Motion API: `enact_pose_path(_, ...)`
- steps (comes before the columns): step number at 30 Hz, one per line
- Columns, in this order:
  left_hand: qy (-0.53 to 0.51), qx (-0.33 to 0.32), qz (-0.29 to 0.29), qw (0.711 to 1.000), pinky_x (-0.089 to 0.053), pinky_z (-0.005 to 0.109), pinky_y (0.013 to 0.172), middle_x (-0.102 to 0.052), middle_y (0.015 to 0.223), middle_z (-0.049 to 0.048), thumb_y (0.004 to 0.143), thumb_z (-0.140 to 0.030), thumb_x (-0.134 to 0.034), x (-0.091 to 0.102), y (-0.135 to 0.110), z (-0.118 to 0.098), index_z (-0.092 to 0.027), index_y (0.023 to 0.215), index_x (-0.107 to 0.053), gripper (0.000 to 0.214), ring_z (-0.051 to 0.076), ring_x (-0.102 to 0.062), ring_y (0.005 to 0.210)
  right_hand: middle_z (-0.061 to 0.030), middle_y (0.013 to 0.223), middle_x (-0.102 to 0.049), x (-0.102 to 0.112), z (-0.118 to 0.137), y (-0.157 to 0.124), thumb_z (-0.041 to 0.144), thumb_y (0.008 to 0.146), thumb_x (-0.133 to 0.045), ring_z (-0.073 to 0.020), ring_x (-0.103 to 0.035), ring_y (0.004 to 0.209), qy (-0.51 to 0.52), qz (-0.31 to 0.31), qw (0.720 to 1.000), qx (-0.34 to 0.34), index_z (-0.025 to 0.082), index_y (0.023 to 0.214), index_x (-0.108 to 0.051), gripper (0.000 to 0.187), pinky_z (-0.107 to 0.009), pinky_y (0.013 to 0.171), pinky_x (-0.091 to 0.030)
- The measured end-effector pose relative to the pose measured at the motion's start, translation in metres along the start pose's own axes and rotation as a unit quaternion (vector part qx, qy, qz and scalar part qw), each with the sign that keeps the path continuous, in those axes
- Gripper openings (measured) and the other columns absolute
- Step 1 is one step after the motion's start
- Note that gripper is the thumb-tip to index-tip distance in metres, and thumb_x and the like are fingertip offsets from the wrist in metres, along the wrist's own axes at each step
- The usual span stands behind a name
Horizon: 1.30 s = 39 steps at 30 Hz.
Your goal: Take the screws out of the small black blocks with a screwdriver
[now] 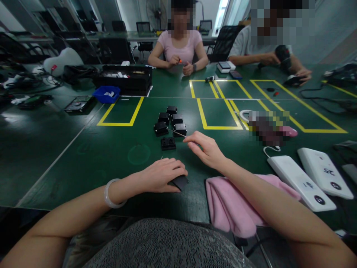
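My left hand (166, 174), with a pale bangle at its wrist, closes round a small black box (180, 182) low on the green table. Between thumb and fingers, my right hand (206, 148) pinches a thin metal rod (176, 132), whose kind I cannot make out. The rod points left, over a group of small black boxes (160, 128). Nearer to me than that group lies a black rectangular part (168, 143) with holes or recesses in its upper face.
A pink cloth (231, 208) lies under my right forearm. White power banks (302, 182) stand at the right. A blue tray (106, 94) and a black bin (125, 80) sit at the back left. Two people (181, 46) work across the green table (83, 156), which bears yellow tape outlines.
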<state>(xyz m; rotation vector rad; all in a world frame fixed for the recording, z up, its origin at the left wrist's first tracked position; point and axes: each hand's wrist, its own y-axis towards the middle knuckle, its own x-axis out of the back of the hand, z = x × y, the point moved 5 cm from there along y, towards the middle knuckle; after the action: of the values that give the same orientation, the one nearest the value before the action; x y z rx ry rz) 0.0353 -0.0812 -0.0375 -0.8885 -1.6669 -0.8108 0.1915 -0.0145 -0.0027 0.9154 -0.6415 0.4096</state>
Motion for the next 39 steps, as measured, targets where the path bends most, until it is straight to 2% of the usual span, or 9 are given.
enact_pose_path(5,0.029,-0.007,-0.011,0.999,-0.046,0.034,0.080,-0.069,0.109,0.0061,0.094,-0.046,-0.069,-0.007,0.005,-0.005,-0.019,0.118,-0.062,0.037,0.023,-0.063,0.096,-0.0064,0.097,-0.069,0.000,-0.002,0.000,0.027,0.104,-0.046,-0.0182,-0.066,0.089,0.007,-0.001,1.000,-0.010,0.020,0.105,-0.066,0.021,-0.031,0.082,-0.051)
enact_pose_path(9,0.079,0.038,-0.035,0.996,-0.046,0.033,0.080,-0.069,0.106,0.0077,0.097,-0.054,-0.061,-0.015,0.011,-0.010,-0.018,0.117,-0.063,0.040,0.023,-0.063,0.095,-0.0064,0.096,-0.069,0.000,-0.003,0.000,0.028,0.104,-0.046,-0.0183,-0.065,0.087,0.005,-0.001,1.000,-0.020,0.021,0.105,-0.065,0.021,-0.031,0.080,-0.051)
enact_pose_path(13,0.089,0.061,-0.086,0.990,-0.046,0.036,0.077,-0.069,0.102,0.0090,0.097,-0.066,-0.053,-0.005,0.012,-0.006,-0.017,0.110,-0.065,0.052,0.025,-0.062,0.092,-0.0061,0.094,-0.068,0.001,-0.004,0.001,0.027,0.104,-0.047,-0.0178,-0.064,0.086,0.002,-0.008,1.000,-0.017,0.020,0.104,-0.065,0.020,-0.030,0.079,-0.050)
enact_pose_path(19,0.047,0.179,-0.188,0.965,-0.047,0.042,0.097,-0.061,0.133,0.0137,0.100,-0.035,-0.055,0.025,0.001,0.055,-0.016,0.127,-0.060,0.033,0.029,-0.057,0.119,-0.0050,0.090,-0.067,0.005,-0.007,0.002,0.023,0.102,-0.047,-0.0165,-0.062,0.080,0.001,-0.015,1.000,-0.022,0.020,0.104,-0.065,0.018,-0.029,0.074,-0.049)
enact_pose_path(22,0.014,0.236,-0.171,0.956,-0.045,0.047,0.104,-0.059,0.139,0.0144,0.098,-0.031,-0.056,0.021,-0.003,0.086,-0.015,0.134,-0.057,0.039,0.031,-0.054,0.127,-0.0051,0.089,-0.067,0.006,-0.009,0.003,0.022,0.102,-0.047,-0.0167,-0.062,0.079,0.009,-0.019,0.999,-0.031,0.020,0.103,-0.065,0.019,-0.029,0.074,-0.048)
enact_pose_path(26,-0.042,0.262,-0.130,0.955,-0.046,0.048,0.102,-0.063,0.135,0.0116,0.098,-0.029,-0.057,0.013,-0.003,0.102,-0.018,0.135,-0.058,0.039,0.030,-0.058,0.122,-0.0055,0.091,-0.068,0.006,-0.012,0.003,0.023,0.101,-0.047,-0.0176,-0.064,0.081,0.024,-0.023,0.998,-0.046,0.020,0.103,-0.065,0.018,-0.031,0.075,-0.049)
enact_pose_path(31,-0.066,0.225,-0.169,0.957,-0.046,0.047,0.104,-0.064,0.134,0.0097,0.099,-0.030,-0.055,0.033,-0.009,0.092,-0.020,0.134,-0.057,0.036,0.028,-0.057,0.123,-0.0045,0.088,-0.068,0.007,-0.017,0.002,0.025,0.100,-0.050,-0.0169,-0.065,0.080,0.054,-0.045,0.995,-0.077,0.020,0.101,-0.066,0.017,-0.030,0.074,-0.050)
enact_pose_path(35,-0.087,0.150,-0.173,0.969,-0.049,0.043,0.102,-0.067,0.128,0.0082,0.098,-0.037,-0.058,0.048,-0.027,0.063,-0.022,0.132,-0.058,0.037,0.025,-0.061,0.118,-0.0015,0.082,-0.065,0.009,-0.024,0.003,0.029,0.099,-0.052,-0.0135,-0.064,0.070,0.124,-0.078,0.981,-0.128,0.020,0.098,-0.066,0.017,-0.029,0.069,-0.052)
enact_pose_path(39,-0.073,0.076,-0.144,0.984,-0.053,0.039,0.097,-0.069,0.122,0.0085,0.098,-0.033,-0.060,0.045,-0.050,0.030,-0.022,0.132,-0.057,0.036,0.022,-0.064,0.113,0.0014,0.074,-0.062,0.011,-0.034,0.005,0.034,0.096,-0.058,-0.0112,-0.062,0.062,0.202,-0.111,0.958,-0.173,0.020,0.096,-0.064,0.015,-0.027,0.061,-0.052)
